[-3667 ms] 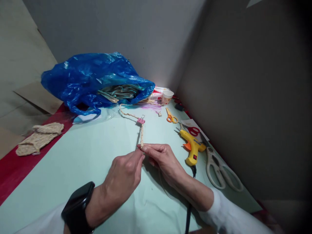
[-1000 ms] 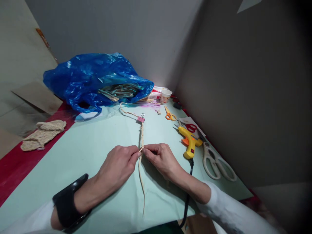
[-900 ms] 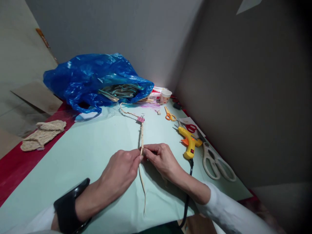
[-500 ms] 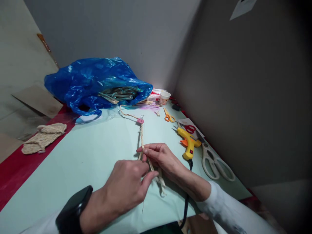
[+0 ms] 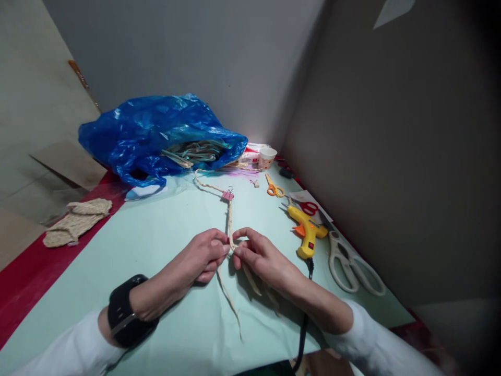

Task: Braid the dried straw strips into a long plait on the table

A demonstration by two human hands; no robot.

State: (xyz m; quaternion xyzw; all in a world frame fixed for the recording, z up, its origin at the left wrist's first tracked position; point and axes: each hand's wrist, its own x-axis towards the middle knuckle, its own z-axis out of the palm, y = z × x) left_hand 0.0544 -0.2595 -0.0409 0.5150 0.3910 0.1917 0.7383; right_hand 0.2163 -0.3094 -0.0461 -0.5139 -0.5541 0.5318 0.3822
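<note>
A pale braided cord (image 5: 230,222) of flat fibre strands runs toward me from a pink binder clip (image 5: 227,195). At its near end, my left hand (image 5: 207,254) pinches a strand between thumb and fingers. My right hand (image 5: 260,256) grips the braid's end and other strands from the right, fingertips almost meeting the left ones. One loose strand (image 5: 229,300) trails below my left hand, and more strand ends (image 5: 251,281) hang under my right palm. Beyond the clip, the thinner cord tail curves back toward the bag. The fingers partly hide the crossing of the strands.
A blue plastic bag (image 5: 156,130) with fibre bundles lies at the back, beside a paper cup (image 5: 267,157). To the right lie orange scissors (image 5: 274,188), red-handled scissors (image 5: 309,208), a yellow glue gun (image 5: 307,230) with a cord, and large white scissors (image 5: 348,266). A woven piece (image 5: 78,222) lies left.
My left hand has moved up from the loose strands to the braid's end, level with my right hand. One strand now hangs below it. The view has shifted slightly.
</note>
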